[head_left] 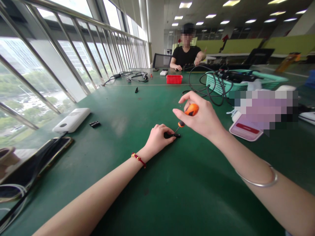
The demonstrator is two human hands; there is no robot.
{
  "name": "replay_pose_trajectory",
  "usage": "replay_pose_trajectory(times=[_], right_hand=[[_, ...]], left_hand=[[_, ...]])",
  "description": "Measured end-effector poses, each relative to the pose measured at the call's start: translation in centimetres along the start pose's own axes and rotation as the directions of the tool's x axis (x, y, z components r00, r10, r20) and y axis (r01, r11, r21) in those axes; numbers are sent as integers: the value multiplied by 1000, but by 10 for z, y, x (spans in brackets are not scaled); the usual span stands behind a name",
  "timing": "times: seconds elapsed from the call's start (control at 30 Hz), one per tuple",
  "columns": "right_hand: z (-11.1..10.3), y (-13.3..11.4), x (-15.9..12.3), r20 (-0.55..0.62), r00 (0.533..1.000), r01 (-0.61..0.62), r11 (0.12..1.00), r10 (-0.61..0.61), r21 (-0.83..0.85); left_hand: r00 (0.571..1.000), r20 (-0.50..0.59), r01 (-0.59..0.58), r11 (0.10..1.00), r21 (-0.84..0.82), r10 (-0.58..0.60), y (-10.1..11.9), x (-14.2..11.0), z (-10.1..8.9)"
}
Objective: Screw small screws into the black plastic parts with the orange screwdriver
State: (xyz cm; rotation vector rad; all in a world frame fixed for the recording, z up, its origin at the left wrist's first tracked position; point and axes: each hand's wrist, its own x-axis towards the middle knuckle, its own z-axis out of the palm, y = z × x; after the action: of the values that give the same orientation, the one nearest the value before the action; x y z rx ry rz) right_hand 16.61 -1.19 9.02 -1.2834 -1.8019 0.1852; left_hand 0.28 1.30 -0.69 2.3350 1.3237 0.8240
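My left hand (160, 137) rests on the green table (147, 196) and pinches a small black part (177, 135) against its surface. The part's exact kind cannot be told, since my fingers cover much of it. Above and to the right, my right hand (199, 114) holds a screwdriver (192, 109) with an orange and black handle. Its thumb and index finger are spread in front of the handle, while the other fingers are curled behind it. The screwdriver tilts down to the left, and its thin shaft meets the black part beside my left fingertips.
At left lie a white power bank (72, 119), a small black piece (94, 124) and a phone (56, 147) with cables. Farther off are a red bin (174, 79) and tangled cables (137, 77). A teal basket (214, 83) and a pink-edged phone (246, 127) lie right. A person (187, 54) sits opposite.
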Motion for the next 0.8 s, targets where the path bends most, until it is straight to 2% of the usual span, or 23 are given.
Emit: replay_pose_trajectory(times=[0.2, 0.4, 0.57, 0.8], right_hand=[[2, 0, 0, 30, 999, -27, 1000, 27, 4], [0, 1, 1, 49, 999, 0, 1000, -1, 25], [0, -2, -1, -9, 1000, -17, 999, 17, -35], [1, 1, 0, 49, 999, -6, 998, 3, 56]], left_hand=[[1000, -6, -7, 1000, -10, 7, 2, 0, -1], [1000, -5, -6, 1000, -11, 6, 1, 1, -1], [1000, -4, 2, 1000, -8, -2, 2, 0, -1], [1000, 1, 0, 1000, 0, 0, 3, 1, -2]])
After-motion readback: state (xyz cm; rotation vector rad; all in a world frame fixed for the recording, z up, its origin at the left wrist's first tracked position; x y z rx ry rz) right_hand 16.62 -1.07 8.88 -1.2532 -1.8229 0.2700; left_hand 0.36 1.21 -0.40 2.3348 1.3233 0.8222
